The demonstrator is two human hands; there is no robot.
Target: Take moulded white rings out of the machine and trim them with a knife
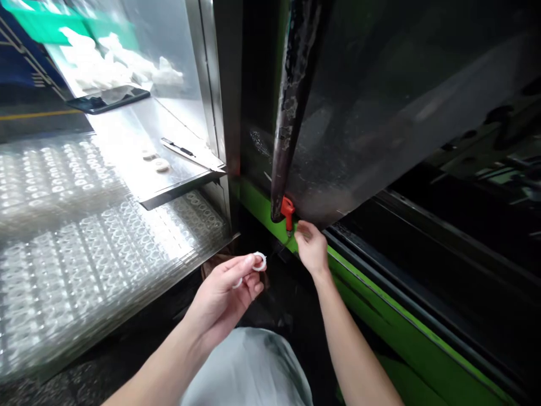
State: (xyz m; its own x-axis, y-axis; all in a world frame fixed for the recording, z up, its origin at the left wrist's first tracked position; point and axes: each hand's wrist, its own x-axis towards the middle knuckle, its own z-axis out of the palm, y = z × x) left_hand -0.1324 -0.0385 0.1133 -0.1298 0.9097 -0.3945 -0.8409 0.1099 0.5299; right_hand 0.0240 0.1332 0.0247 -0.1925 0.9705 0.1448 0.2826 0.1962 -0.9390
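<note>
In my left hand (230, 287), pinched between thumb and forefinger, is a small white ring (259, 261). A second white ring (237, 283) shows partly below the thumb, among the fingers. My right hand (311, 248) is closed, with its fingers curled beside the lower edge of a dark panel door (338, 158). What those fingers hold, if anything, is hidden. Just left of them a red air gun (288, 208) hangs at the bottom end of a worn dark bar handle (287, 118), apart from my hand.
Stacked clear trays (84, 259) with rows of ring-shaped pockets lie at left. Above them, a metal shelf (143, 132) bears white round pieces (161, 164), a utility knife (181, 150), a black phone-like slab (110, 100) and white crumpled items (105, 62). A green machine frame (380, 299) runs along the right.
</note>
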